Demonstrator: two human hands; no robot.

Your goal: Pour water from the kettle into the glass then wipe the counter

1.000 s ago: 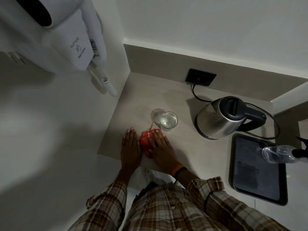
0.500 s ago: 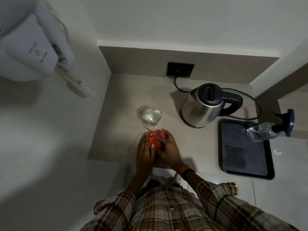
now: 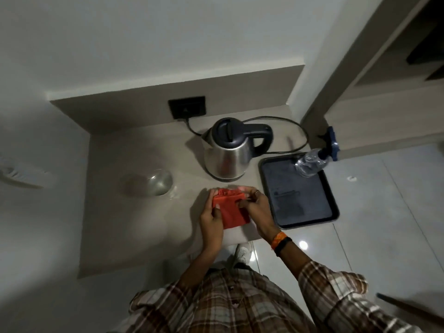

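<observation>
A steel kettle [image 3: 227, 156] with a dark lid and handle stands on the beige counter [image 3: 134, 222], plugged into a wall socket [image 3: 187, 107]. A clear glass [image 3: 157, 185], blurred, sits to its left. I hold an orange-red cloth [image 3: 231, 211] above the counter in front of the kettle. My left hand [image 3: 211, 218] grips its left edge and my right hand [image 3: 258, 211] grips its right edge, spreading it between them.
A black tray [image 3: 305, 222] lies right of the kettle, with a clear spray bottle [image 3: 312, 162] with a blue trigger at its far corner. The kettle's cord [image 3: 295, 131] loops behind. Walls close the counter at the left and back. Glossy floor tiles lie below right.
Both hands lifted the cloth off the counter beside the glass and moved it right, in front of the kettle, opening it out. The camera swung left to right.
</observation>
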